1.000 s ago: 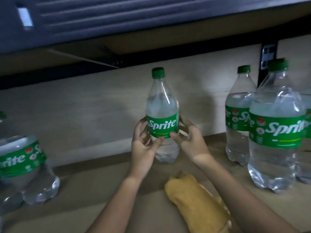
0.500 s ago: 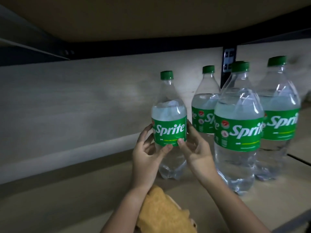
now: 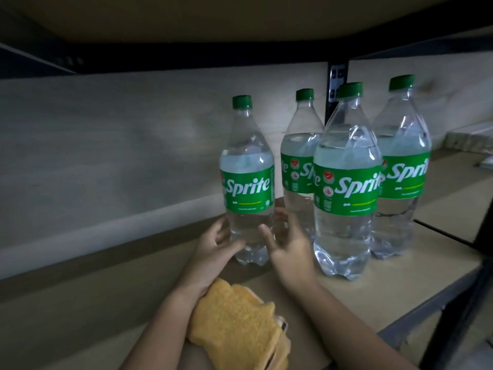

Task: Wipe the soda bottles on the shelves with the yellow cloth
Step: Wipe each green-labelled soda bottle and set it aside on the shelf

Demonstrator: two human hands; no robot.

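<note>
Head view: a bottle (image 3: 246,180) is seen upright on the shelf (image 3: 106,289), just left of three others (image 3: 346,182) grouped to the right. The left hand (image 3: 213,247) is curled against its lower left side, thumb across the front; the right hand (image 3: 288,244) is placed by its right side with fingers loosely spread, and whether it is actually touching cannot be told. The cloth (image 3: 240,321) is left lying near the front edge, under the left forearm, held by neither hand. No wiping is being done at this moment; which bottles are already wiped cannot be judged, so the work is taken as unfinished. The bottles are clear, ribbed plastic with lobed bases, green screw caps and glossy green labels, filled with colourless liquid. The cloth is thick, nubby yellow terry, bunched in folds. The shelf is matt board on dark metal framing.
</note>
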